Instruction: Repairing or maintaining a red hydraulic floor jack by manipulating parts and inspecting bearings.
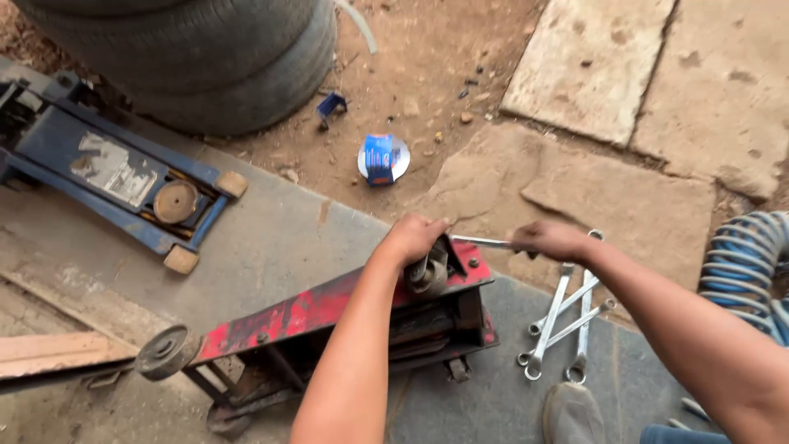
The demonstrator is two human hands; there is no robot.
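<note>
A red floor jack (296, 316) lies tipped on a grey mat (271, 247). My left hand (413, 238) is closed over the round metal part at the jack's upper end. My right hand (549, 239) grips the handle of a silver wrench (481, 242) whose head reaches toward that same end of the jack. Both forearms come in from the bottom of the view.
Several silver wrenches (563, 325) lie on the mat right of the jack. A blue floor jack (123, 177) sits at left beside stacked tyres (189, 57). A coiled blue air hose (748, 263) is at far right. A blue-labelled disc (383, 158) lies on dirt. My shoe (573, 413) shows below.
</note>
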